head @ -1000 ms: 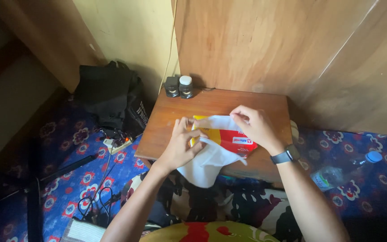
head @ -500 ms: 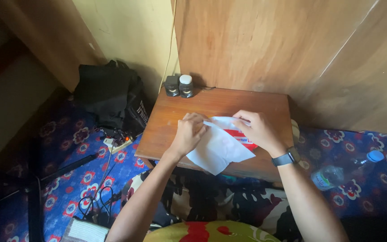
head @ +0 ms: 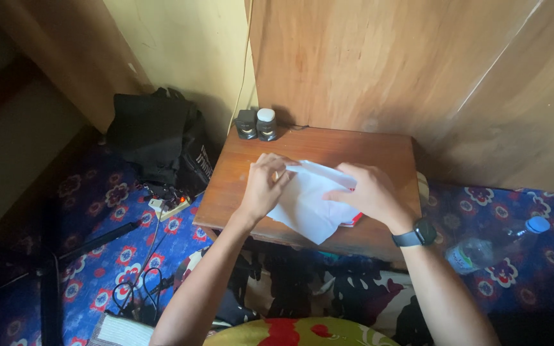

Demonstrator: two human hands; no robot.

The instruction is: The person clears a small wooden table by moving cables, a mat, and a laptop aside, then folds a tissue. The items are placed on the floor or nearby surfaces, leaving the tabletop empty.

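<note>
Jars (head: 256, 123) beyond hands, bottle (head: 490, 247) aside

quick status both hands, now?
Left hand: shut on the white sheet, pinching its upper left edge.
Right hand: open, lying flat on the white sheet over the red packet.

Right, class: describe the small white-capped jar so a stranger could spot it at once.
Start at the low wooden table against the wood-panelled wall. At its back left corner stand two small dark containers side by side. The white-capped jar is the right-hand one, the only one with a pale lid; its neighbour, the dark container, has none.
</note>
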